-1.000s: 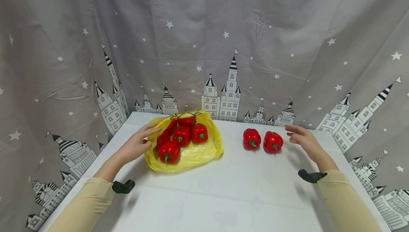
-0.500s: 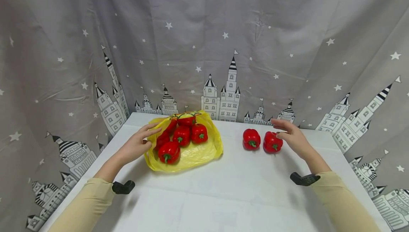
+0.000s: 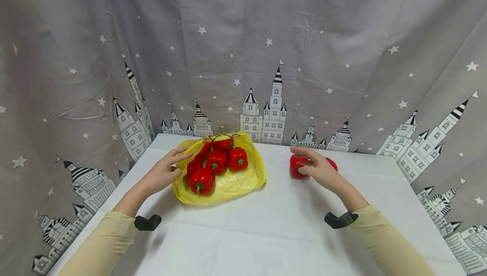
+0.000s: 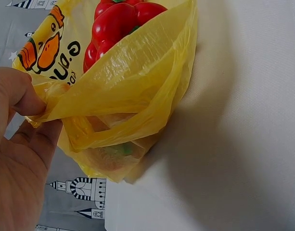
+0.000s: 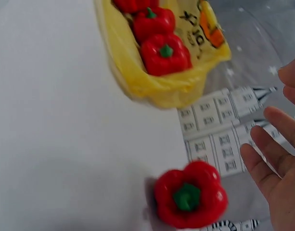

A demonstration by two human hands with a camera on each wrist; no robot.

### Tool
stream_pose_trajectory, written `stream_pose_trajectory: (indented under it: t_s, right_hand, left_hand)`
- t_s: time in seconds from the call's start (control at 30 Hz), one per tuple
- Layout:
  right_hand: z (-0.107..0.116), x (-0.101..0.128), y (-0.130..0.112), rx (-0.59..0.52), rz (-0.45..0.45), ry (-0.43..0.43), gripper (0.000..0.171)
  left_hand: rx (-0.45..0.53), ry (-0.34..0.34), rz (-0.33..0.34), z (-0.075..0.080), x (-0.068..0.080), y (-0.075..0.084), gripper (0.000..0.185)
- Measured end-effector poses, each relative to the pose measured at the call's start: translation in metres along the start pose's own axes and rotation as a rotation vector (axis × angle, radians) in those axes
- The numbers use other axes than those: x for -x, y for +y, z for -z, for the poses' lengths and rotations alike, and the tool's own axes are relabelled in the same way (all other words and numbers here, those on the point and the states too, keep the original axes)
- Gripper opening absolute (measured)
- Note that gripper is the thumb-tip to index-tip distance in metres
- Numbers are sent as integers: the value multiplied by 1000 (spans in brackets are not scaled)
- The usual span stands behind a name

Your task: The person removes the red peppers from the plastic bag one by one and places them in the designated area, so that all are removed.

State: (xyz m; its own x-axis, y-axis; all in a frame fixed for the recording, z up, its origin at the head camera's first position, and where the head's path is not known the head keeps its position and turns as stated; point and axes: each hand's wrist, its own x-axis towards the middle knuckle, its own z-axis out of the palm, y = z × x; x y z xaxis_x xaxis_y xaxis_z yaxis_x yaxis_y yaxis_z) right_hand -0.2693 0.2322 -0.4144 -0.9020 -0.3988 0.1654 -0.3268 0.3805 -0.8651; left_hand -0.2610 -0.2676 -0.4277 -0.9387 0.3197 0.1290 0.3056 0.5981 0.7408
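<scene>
A yellow plastic bag point(image 3: 237, 187) with a printed duck face lies on its side on the table, mouth toward me. Several red bell peppers point(image 3: 201, 181) with green stems sit inside it. At the bag's left edge, my left hand point(image 3: 163, 174) pinches the rim between thumb and fingers, as the left wrist view shows. My right hand point(image 3: 323, 172) hovers over two loose red peppers, fingers spread and holding nothing. It partly covers the left pepper point(image 3: 296, 167) and most of the right pepper point(image 3: 332, 164). One loose pepper point(image 5: 191, 195) shows stem-up in the right wrist view, apart from the fingers.
A white table point(image 3: 243, 242) carries everything. Behind it and along both sides hangs a grey curtain point(image 3: 213, 56) printed with stars and castles. Dark wrist devices point(image 3: 147, 222) sit on both wrists.
My right hand has moved left, from beside the right loose pepper to over the two loose peppers. The left hand, the bag and the peppers have stayed put.
</scene>
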Motion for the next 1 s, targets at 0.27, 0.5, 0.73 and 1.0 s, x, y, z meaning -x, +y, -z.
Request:
stream_pose_trajectory:
  t_s: [0.27,0.5,0.73,1.0]
  right_hand:
    - [-29,-8,-3,29,-5,-75,61]
    - [-59,-20,-2,58,-47,-85,68]
    - [-89,-33,-7,-10,-42,-139,75]
    - [-121,-46,-15,-55,-24,-222,77]
  left_hand:
    - [1,-2,14,-1,0,0,58]
    - [2,2,13,-2,-1,0,59]
    - [-11,3,4,-1,-2,-2,59]
    - [-2,-2,11,-1,-2,-1,60]
